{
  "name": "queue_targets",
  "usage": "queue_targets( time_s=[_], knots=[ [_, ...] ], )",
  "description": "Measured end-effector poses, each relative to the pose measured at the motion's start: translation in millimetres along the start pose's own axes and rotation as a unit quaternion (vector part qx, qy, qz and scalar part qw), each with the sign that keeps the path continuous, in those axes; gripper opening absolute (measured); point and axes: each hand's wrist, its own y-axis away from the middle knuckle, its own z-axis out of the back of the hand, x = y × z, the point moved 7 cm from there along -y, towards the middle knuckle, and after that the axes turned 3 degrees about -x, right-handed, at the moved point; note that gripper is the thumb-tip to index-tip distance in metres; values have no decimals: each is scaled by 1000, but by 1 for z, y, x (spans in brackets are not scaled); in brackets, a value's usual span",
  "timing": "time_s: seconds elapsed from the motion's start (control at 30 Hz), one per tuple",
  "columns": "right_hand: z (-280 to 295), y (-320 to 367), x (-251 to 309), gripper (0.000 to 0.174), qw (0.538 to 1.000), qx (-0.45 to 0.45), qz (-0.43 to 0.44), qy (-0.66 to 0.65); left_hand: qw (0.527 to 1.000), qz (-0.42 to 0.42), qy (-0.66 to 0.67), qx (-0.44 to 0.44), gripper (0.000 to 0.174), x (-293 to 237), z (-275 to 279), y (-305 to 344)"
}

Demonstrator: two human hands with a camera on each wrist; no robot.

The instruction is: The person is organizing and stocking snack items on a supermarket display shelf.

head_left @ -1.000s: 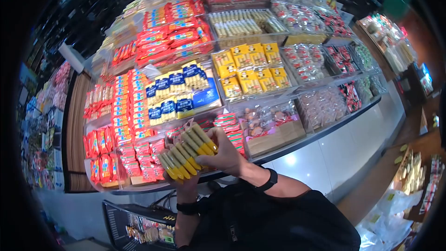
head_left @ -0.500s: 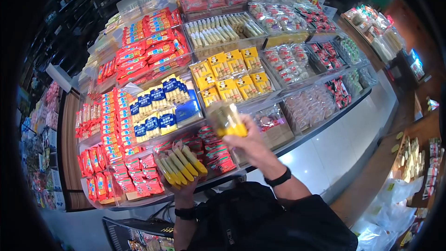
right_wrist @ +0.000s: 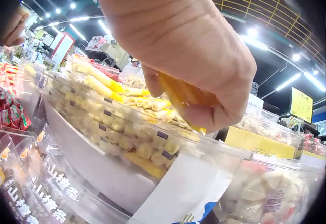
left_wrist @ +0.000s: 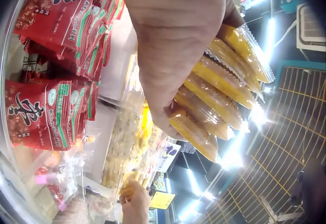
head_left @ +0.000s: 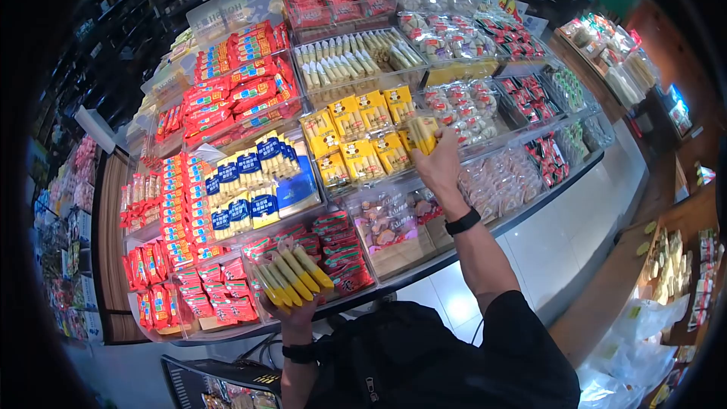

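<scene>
In the head view my left hand (head_left: 291,314) holds a fanned stack of snack-roll packets (head_left: 291,276), clear at the top and yellow at the bottom. The left wrist view shows that hand's thumb and palm wrapped along the row of yellow packet ends (left_wrist: 219,89). My right hand (head_left: 441,165) is over the right side of a clear bin of yellow snack-roll packs (head_left: 356,136), gripping similar packets (head_left: 422,135). Close up, the right wrist view has curled fingers around the yellow packaging (right_wrist: 186,99), just above the bin's clear rim (right_wrist: 153,124). The far fingers are hidden.
Blue-and-cream packs (head_left: 257,174) fill the bin to the left. Red packets (head_left: 344,254) lie in the front bins, beside brown-and-pink packets (head_left: 390,220). White round snacks (head_left: 462,106) are just right of my right hand. A black shopping basket (head_left: 219,379) stands below.
My right hand has parted from the left, taking some packets forward and right to the yellow bin. The left hand keeps the other packets near the front edge. The head view has shifted.
</scene>
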Motion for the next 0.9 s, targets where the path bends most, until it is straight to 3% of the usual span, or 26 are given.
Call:
queue_targets(
  time_s=[0.13,0.23,0.33,0.63,0.83,0.9],
  knots=[
    [-20,2,12,54,989,27,32,142,1000,-11,4,-27,88,-2,2,5],
    [-21,2,14,52,991,38,26,129,1000,-17,9,-16,87,-5,2,6],
    [-15,-2,8,51,991,106,-38,76,1000,-6,18,5,86,-6,-4,9],
    [-16,-9,12,51,980,160,-36,112,999,27,14,29,89,-10,-6,8],
    [-17,-8,13,62,986,140,-33,80,1000,7,7,27,90,-15,2,9],
    [-18,-7,8,65,992,103,6,70,999,8,4,32,90,-15,2,10]
  ],
)
